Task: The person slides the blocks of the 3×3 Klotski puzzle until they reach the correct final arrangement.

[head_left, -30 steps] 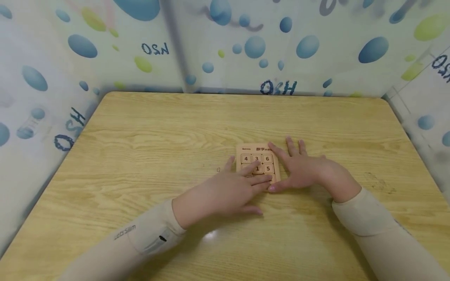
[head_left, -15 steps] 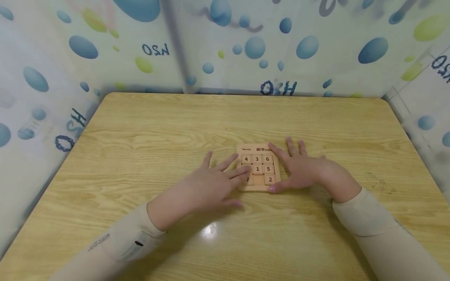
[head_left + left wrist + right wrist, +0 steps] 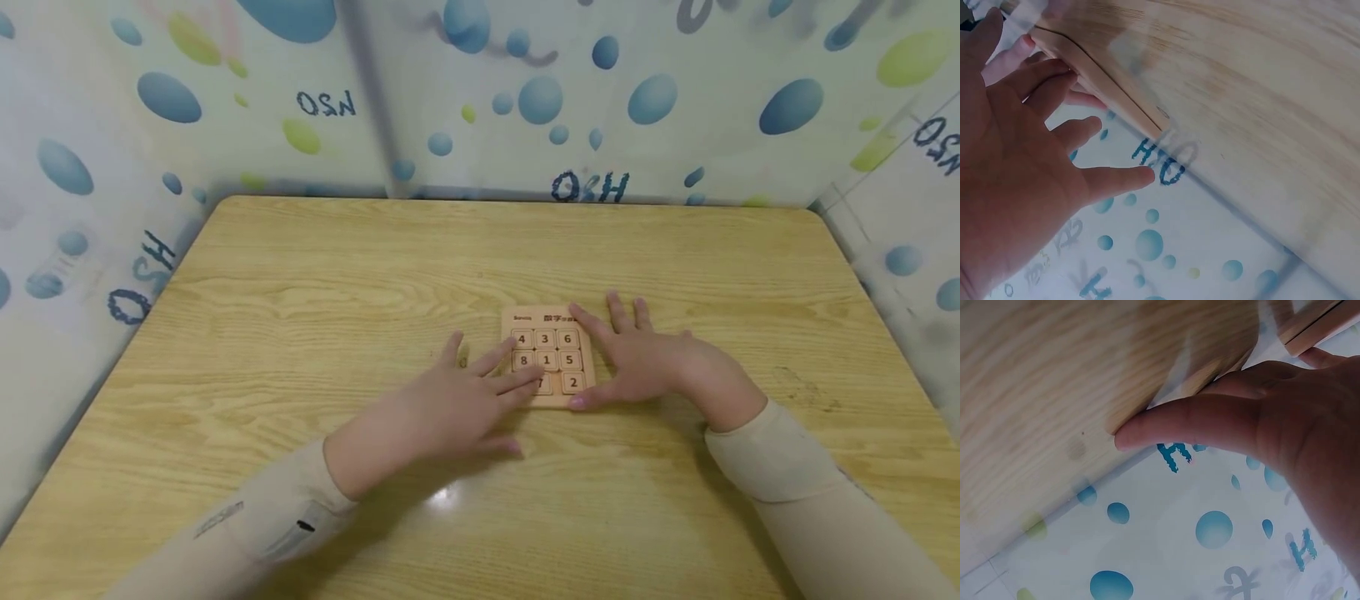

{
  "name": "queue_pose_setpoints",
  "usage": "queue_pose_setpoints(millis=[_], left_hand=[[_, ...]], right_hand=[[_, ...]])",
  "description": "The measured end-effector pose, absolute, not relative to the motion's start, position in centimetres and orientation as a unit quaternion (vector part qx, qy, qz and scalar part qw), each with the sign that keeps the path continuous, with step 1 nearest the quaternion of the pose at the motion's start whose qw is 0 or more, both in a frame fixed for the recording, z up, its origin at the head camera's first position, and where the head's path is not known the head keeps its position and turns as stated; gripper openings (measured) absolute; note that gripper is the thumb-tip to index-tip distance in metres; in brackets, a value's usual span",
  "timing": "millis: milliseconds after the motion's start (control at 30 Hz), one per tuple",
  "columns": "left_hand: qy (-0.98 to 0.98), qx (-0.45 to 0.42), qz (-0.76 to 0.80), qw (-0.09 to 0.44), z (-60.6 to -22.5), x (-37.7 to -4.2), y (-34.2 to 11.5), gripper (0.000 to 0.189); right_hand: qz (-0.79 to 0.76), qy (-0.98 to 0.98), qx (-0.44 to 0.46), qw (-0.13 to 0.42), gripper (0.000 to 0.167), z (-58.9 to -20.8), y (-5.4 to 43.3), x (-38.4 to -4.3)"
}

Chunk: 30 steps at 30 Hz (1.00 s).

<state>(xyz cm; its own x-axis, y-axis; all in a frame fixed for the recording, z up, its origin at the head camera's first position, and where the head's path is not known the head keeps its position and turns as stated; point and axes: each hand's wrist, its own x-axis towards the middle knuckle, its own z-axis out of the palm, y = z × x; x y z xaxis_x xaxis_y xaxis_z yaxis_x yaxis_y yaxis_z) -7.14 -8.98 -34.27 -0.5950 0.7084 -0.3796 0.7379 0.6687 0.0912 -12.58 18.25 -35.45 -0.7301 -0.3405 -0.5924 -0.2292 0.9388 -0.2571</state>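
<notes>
A wooden sliding number puzzle (image 3: 567,402) lies flat on the table, its numbered tiles in rows. The top row reads 4, 3, 6 and the middle row 8, 1, 5. My left hand (image 3: 450,412) reaches over its left side with fingers spread, a fingertip on the bottom-row 7 tile (image 3: 545,386). To the right of that tile, past a narrow gap, sits the 2 tile (image 3: 573,382). The bottom left slot is covered by my fingers. My right hand (image 3: 641,362) rests at the puzzle's right side, index finger at the upper corner and thumb at the lower corner.
The wood-grain table (image 3: 360,275) stretches around the puzzle on all sides. Behind its far edge stands a white wall covering (image 3: 495,158) with blue and green bubble prints, which continues along both sides.
My left hand first drew back leftward off the puzzle, then came slightly right again. The 7 tile has slid right from the bottom left slot. My right hand keeps its place.
</notes>
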Motion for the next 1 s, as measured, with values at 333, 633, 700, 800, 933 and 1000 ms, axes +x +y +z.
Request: queue_pose_setpoints(millis=[333,633,700,800,933,1000], left_hand=[[0.890,0.408,-0.062,0.195,-34.2,-7.1,-7.5,0.086],[0.905,0.372,-0.048,0.202,-34.0,-7.7,-8.6,0.086],[0.907,0.364,-0.051,0.205,-33.8,-8.0,-8.9,0.085],[0.908,0.355,-0.057,0.215,-33.5,-8.3,-9.2,0.085],[0.909,0.350,-0.057,0.221,-33.5,-8.5,-9.4,0.085],[0.908,0.349,-0.055,0.224,-33.5,-8.5,-9.5,0.084]], right_hand=[[-0.090,0.926,-0.155,0.333,0.133,-35.5,18.0,-12.4],[-0.090,0.926,-0.153,0.334,0.133,-35.5,18.0,-12.4],[-0.088,0.926,-0.152,0.334,0.133,-35.4,18.0,-12.4],[-0.087,0.927,-0.149,0.333,0.134,-35.4,18.0,-12.4],[-0.084,0.927,-0.146,0.334,0.135,-35.5,18.0,-12.5],[-0.084,0.927,-0.146,0.334,0.135,-35.6,18.1,-12.6]])
